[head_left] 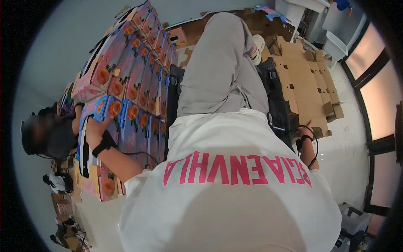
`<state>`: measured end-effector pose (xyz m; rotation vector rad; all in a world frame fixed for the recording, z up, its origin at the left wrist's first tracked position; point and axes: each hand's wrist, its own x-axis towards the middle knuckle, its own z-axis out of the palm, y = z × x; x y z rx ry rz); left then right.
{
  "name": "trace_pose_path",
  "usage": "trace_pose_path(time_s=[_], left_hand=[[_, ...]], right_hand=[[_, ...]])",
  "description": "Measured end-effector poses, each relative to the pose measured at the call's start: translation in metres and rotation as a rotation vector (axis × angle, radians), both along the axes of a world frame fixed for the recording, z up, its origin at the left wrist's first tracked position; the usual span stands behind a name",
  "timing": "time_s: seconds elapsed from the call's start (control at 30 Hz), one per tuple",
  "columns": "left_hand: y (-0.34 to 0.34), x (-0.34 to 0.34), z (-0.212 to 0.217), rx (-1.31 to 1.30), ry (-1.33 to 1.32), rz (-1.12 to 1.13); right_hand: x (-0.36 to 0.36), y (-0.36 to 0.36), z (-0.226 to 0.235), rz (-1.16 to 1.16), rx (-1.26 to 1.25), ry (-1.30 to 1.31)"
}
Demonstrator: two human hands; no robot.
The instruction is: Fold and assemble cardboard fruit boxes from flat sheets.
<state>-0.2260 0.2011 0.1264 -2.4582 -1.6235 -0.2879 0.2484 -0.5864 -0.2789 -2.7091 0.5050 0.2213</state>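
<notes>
My left hand (pixel 97 133) rests on the top edge of a blue fruit-printed carton (pixel 110 105), in the near part of the stack to my left. Its thumb is stretched out over the carton, apart from the fingers. My right hand (pixel 305 131) touches the near end of a brown flat cardboard sheet (pixel 299 80) at my right. One finger lies stretched out on the cardboard; the others are mostly hidden. Each wrist wears a black band, with a black cable nearby.
More pink and blue cartons (pixel 142 54) are stacked high on the left. Another person (pixel 46 134) in dark headwear is beside them. Black armrest-like sides (pixel 275 96) flank my legs. A white plastic chair (pixel 336 45) stands far right, near framed glass panels (pixel 371 54).
</notes>
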Motion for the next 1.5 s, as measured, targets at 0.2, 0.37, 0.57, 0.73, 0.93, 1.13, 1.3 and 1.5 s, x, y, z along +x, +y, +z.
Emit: trace_pose_path(time_s=[0.2,0.37,0.57,0.73,0.93,1.13,1.3,1.5], left_hand=[[-0.076,-0.026,0.051,0.180,-0.266,-0.158],[-0.170,-0.043,0.087,0.567,-0.471,-0.365],[-0.237,0.034,0.100,0.814,-0.565,-0.977],[-0.296,0.131,0.070,0.303,-0.432,-1.412],[-0.326,0.249,0.021,0.011,-0.245,-1.566],[-0.284,0.206,0.024,0.225,-0.285,-1.486],[-0.205,0.141,0.022,0.059,-0.191,-1.152],[-0.171,0.158,-0.031,-0.037,-0.319,-1.282]], right_hand=[[-0.003,0.005,0.008,-0.035,0.013,0.045],[-0.001,0.005,0.003,0.007,-0.039,0.080],[0.002,0.003,-0.001,-0.042,0.015,0.097],[0.001,0.003,-0.004,-0.042,0.040,0.066],[0.000,0.003,-0.004,0.000,-0.064,0.054],[0.000,0.003,-0.002,0.006,-0.060,0.031],[0.002,-0.001,-0.016,0.025,-0.066,-0.001],[0.023,-0.019,-0.013,0.179,0.030,0.013]])
